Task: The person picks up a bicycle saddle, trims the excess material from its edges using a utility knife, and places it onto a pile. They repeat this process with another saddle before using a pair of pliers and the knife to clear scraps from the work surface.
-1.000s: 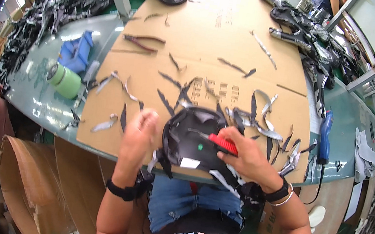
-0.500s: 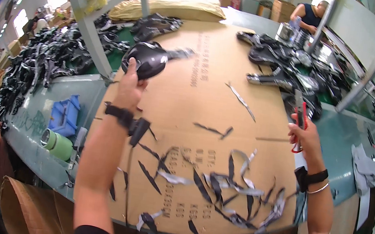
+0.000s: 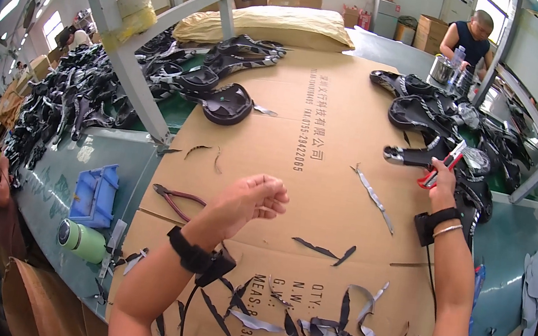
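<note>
My left hand [image 3: 252,201] hovers over the middle of the cardboard with its fingers curled in and nothing visible in them. In my right hand [image 3: 442,181] is a pair of red-handled snips [image 3: 452,157], blades pointing up and away. The snips are beside a pile of black bicycle saddle parts [image 3: 419,113] at the right. At the far left of the cardboard lies a black bicycle saddle [image 3: 228,104], apart from my left hand and next to other saddles [image 3: 246,56]. Dark-red-handled pliers [image 3: 176,200] lie by my left wrist.
Cardboard [image 3: 263,160] covers the table middle, with black and grey trimmed strips [image 3: 309,329] at the near side. A blue basket [image 3: 94,196] and green flask [image 3: 83,241] stand left. Metal posts [image 3: 118,46] rise at both sides. A co-worker [image 3: 469,41] sits far right.
My left hand has let go of the bicycle saddle, which now lies at the far left, and has drawn back toward me. The view has shifted; the snips remain in my right hand.
</note>
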{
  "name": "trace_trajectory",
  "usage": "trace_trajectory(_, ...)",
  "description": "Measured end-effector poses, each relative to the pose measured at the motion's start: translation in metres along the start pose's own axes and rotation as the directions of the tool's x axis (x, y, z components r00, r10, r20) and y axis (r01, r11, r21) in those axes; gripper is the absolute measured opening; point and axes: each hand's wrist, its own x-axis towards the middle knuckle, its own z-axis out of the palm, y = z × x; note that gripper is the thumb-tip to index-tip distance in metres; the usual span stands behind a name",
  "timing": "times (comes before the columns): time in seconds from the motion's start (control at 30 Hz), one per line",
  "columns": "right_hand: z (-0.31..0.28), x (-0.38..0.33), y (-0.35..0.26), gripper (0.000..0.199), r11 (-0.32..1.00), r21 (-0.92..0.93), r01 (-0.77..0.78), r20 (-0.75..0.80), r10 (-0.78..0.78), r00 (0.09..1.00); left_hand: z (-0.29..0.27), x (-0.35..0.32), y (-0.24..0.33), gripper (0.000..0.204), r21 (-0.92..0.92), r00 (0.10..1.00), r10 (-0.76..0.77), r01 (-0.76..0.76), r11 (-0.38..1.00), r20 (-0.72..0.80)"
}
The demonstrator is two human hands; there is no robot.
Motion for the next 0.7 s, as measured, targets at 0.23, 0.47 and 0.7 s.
trace_trajectory(0.23,0.026,-0.291,-0.051,0.015,0.976,0.079,-0.203,0.519,0.134,0.844,0.102,-0.085,-0.056,0.043,0.003,0.997,0.064,-0.064,0.998,-0.034)
trace_trajectory(0.47,-0.036,-0.463,-0.1,0.045,0.785,-0.582,-0.21,0.718,0.618,0.319,0.102,-0.166,-0.118,0.027,-0.478,0.846,0.16,-0.433,0.764,-0.509)
trace_trajectory(0.7,-0.1,-0.474,-0.094,0.056,0.741,-0.672,-0.006,0.632,0.577,0.517,0.06,-0.232,-0.156,0.044,-0.155,0.799,-0.019,-0.094,0.983,-0.601)
